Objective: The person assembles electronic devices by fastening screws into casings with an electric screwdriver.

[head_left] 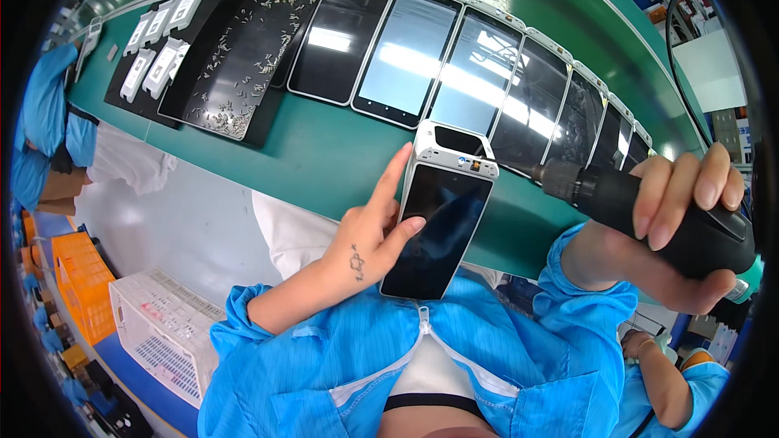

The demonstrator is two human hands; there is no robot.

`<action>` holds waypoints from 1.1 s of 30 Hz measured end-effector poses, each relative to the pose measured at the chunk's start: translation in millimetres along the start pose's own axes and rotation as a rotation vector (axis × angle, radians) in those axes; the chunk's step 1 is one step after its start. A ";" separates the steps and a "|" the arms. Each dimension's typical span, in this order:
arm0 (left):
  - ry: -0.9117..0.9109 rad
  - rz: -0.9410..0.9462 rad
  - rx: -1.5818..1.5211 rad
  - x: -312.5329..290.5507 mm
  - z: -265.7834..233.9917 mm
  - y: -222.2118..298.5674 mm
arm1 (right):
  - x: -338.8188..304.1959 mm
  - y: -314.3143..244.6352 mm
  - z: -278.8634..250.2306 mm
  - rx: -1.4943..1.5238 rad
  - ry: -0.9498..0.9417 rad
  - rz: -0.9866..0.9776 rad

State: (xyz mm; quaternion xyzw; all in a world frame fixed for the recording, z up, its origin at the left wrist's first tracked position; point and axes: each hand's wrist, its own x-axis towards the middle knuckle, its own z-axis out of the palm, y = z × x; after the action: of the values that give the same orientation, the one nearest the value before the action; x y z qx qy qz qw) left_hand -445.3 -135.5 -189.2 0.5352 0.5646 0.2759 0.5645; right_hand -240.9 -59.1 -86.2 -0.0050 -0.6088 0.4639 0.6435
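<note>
My left hand (pixel 362 247) grips a white handheld terminal (pixel 442 231) by its left edge, the thumb over the dark screen and the index finger stretched along the side. The terminal's top end, with a small dark window, points away from me. In my right hand (pixel 686 203) is a black electric screwdriver (pixel 661 215) with a green rear end, lying sideways. Its front end points left toward the terminal's upper right corner; whether the bit touches it is too fine to tell. The other terminals stand in a row beyond, one with a lit screen (pixel 403 53).
The green table (pixel 195 150) carries a black tray (pixel 219 73) strewn with small screws and several white plastic parts (pixel 154 45) on a dark mat. A white crate (pixel 162 332) and an orange crate (pixel 81 284) stand lower left. Co-workers in blue sit at left (pixel 45 105) and lower right (pixel 673 389).
</note>
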 end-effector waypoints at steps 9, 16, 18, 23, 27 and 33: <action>0.464 0.286 -0.590 -23.8 24.0 -34.8 | 3.3 -18.2 -12.1 0.147 0.120 -0.020; 0.566 0.223 -0.871 -26.2 52.9 -6.7 | 8.1 -33.7 -22.0 0.127 0.083 -0.087; 0.530 0.235 -0.873 -27.0 63.7 -0.1 | 6.8 -35.8 -21.8 0.161 0.095 -0.084; 0.415 0.180 -0.896 -33.6 71.3 3.4 | 5.6 -25.8 -24.9 0.189 0.130 -0.052; 0.141 0.052 -0.726 -59.2 30.4 -5.3 | 6.5 -17.0 -17.6 0.212 0.189 0.053; 0.342 0.528 0.597 -16.6 -72.3 2.5 | 23.2 5.0 -13.8 0.121 -0.013 0.054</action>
State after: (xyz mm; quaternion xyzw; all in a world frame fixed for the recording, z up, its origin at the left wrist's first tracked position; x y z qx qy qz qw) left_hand -515.4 -128.8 -166.0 0.7475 0.5489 0.3200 0.1936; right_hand -236.9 -34.5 -74.6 0.0203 -0.5835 0.5171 0.6259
